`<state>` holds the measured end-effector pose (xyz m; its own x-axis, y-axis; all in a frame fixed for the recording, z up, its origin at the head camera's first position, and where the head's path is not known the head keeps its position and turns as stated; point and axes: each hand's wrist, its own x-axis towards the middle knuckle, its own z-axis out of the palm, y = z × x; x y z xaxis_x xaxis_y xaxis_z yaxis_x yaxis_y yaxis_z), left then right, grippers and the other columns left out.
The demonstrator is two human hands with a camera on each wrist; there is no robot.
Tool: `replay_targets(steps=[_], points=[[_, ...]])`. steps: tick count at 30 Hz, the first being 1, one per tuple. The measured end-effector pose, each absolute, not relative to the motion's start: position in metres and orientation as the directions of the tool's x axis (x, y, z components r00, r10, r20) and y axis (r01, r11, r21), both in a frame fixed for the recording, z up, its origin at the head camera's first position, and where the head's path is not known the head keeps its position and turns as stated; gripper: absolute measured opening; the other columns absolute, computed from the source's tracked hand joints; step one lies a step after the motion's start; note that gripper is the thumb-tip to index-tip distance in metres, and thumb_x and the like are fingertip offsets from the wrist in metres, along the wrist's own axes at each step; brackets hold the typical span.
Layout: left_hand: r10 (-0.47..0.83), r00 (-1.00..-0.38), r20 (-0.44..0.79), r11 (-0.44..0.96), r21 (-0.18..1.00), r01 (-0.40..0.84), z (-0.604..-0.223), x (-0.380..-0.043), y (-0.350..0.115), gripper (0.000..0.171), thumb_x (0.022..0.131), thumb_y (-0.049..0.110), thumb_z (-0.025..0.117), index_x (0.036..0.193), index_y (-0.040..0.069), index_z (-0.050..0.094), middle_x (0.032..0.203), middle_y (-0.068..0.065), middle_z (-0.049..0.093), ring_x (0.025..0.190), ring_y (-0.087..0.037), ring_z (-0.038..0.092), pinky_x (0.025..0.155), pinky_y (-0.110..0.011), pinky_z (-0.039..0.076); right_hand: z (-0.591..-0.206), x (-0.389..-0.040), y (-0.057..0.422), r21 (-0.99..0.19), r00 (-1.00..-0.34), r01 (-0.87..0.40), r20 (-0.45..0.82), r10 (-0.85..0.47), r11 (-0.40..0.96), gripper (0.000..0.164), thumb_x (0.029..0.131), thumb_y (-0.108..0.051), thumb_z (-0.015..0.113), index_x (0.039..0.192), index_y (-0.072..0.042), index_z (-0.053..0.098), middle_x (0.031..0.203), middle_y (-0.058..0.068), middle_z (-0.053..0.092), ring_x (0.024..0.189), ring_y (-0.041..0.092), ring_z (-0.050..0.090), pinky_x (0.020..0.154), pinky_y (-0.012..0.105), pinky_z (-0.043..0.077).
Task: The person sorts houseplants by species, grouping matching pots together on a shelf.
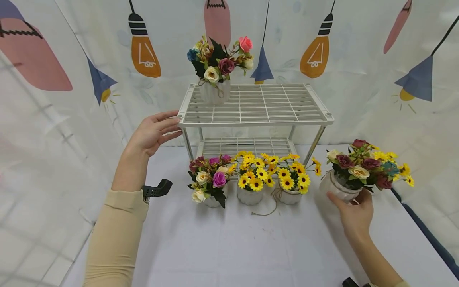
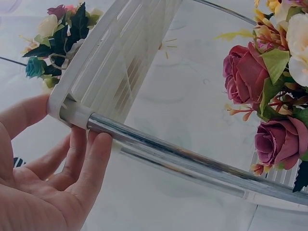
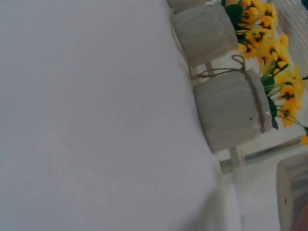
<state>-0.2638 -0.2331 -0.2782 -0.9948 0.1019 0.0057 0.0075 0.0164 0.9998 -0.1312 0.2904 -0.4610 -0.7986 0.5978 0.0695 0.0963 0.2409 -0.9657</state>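
On the left, my left hand [image 1: 152, 133] touches the front left corner of a white wire shelf rack [image 1: 254, 124] with extended fingers. In the left wrist view its fingertips [image 2: 99, 144] lie against the corner and the top of the metal post [image 2: 159, 147]. My right hand [image 1: 355, 215] grips a white pot of mixed artificial flowers [image 1: 338, 187], thumb on the near side, tilted to the right above the table. The right wrist view catches only part of that pot [image 3: 291, 187] at its lower right edge.
On the rack's top shelf, toward the left, stands a pot of mixed flowers [image 1: 214, 93]. Before the rack stand a purple-and-cream flower pot [image 1: 211, 179] and two yellow flower pots [image 1: 250, 196] [image 1: 289, 197], one with loose twine [image 1: 274, 205]. A white cloth covers the table [image 1: 229, 247].
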Motion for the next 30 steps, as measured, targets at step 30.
replay_targets(steps=[30], points=[[0.108,-0.994,0.005,0.019,1.000,0.007,-0.278,-0.266,-0.235,0.063,0.099,0.026,0.073,0.151,0.001,0.047,0.126,-0.004,0.068,0.110,-0.019,0.068,0.093,-0.031,0.057,-0.338,-0.158,0.263,-0.867,-0.703,-0.452,0.491,0.515,0.210,0.075,0.081,0.003,0.086,0.145,-0.012,0.051,0.139,0.007,0.055,0.125,0.023,0.053,0.096,0.021,0.051]])
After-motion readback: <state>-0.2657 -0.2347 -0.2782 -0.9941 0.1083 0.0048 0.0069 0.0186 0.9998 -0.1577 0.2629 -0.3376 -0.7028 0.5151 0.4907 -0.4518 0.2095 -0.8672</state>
